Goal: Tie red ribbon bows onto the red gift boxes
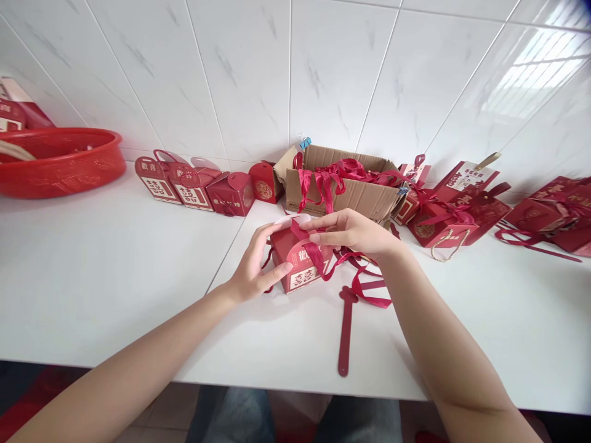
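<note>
A red gift box (pixel 300 264) with white printed characters sits on the white table in front of me. My left hand (pixel 261 261) is closed round its left side, thumb on the front face and fingers behind. Over the box top, my right hand (pixel 348 234) pinches a dark red ribbon (pixel 316 258), which drapes down the front and trails off to the right. A dark red cord handle shows at the box's left side, partly behind my left hand. Nearer me lies a flat dark red paper strap (pixel 345 332).
Behind stands an open cardboard box (pixel 341 200) filled with red ribbons, with blue binder clips (pixel 305 143) on it. Several red gift boxes (pixel 184 184) line the wall to the left, and more decorated boxes (pixel 443 221) stand right. A red plastic basket (pixel 92 163) is at far left.
</note>
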Motion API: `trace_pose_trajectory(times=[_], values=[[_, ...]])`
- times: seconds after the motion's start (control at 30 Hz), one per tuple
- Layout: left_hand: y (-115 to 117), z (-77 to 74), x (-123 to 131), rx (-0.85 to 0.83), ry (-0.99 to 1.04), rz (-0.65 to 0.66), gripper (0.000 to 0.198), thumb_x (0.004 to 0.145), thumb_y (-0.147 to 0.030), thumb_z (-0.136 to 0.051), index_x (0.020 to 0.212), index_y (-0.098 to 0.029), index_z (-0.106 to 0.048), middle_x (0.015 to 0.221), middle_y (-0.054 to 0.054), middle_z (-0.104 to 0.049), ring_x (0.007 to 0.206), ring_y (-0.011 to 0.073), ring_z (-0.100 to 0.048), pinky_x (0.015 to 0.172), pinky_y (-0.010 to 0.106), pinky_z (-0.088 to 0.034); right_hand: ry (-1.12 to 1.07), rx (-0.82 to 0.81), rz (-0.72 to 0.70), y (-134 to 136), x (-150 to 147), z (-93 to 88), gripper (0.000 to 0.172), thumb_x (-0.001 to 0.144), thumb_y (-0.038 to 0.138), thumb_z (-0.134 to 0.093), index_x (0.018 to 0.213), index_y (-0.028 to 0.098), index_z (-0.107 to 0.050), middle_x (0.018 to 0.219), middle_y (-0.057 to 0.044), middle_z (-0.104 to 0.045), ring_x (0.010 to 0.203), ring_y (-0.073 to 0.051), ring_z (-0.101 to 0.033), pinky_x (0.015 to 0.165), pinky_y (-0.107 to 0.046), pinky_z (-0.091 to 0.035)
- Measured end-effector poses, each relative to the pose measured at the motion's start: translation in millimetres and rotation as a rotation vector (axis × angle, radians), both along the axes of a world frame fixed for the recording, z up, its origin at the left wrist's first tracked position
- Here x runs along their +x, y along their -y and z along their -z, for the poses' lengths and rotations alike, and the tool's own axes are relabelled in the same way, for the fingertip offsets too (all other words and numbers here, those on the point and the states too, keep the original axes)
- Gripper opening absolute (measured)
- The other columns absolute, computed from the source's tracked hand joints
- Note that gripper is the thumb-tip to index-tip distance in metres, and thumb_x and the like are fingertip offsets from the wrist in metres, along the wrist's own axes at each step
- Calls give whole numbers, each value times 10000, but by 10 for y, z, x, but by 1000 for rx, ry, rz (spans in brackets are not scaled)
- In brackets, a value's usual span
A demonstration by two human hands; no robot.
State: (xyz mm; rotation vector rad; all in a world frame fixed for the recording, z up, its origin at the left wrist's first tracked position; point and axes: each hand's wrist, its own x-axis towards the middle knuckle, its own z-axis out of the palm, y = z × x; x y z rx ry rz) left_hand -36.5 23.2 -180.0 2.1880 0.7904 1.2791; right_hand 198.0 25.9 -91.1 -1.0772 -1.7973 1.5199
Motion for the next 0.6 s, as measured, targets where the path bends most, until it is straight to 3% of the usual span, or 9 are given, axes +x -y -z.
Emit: trace_pose_trajectory(times=[0.27,0.37,0.47,0.6], values=[[-2,9,-10,-3,5,12,620,823,-405,-639,1366,-246,-383,1422,146,-416,1305,322,-419,1040,510,-403,37,52,46,-2,-1,11,417,774,391,-702,1162,236,-692,758,-13,-720,634,-124,-616,614,-259,-486],[-10,28,-19,5,7,3,638,813,-409,-649,1370,-244,-383,1393,145,-417,1290,321,-425,1045,502,-401,-4,85,84,5,-33,27,405,806,433,-659,1148,219,-698,783,-22,-724,627,-113,-609,599,-249,-476],[-5,32,-18,19,-6,29,642,818,-392,-642,1378,-232,-372,1392,150,-409,1303,323,-404,1052,500,-392,-30,111,150,12,-86,46,367,796,446,-664,1055,195,-732,838,-43,-731,648,-116,-623,591,-245,-484],[15,19,-10,30,-30,47,643,828,-394,-624,1387,-215,-362,1402,158,-389,1322,327,-378,1063,495,-383,-40,133,279,14,-173,65,278,719,399,-737,881,173,-731,753,-37,-707,575,-108,-592,516,-244,-463]])
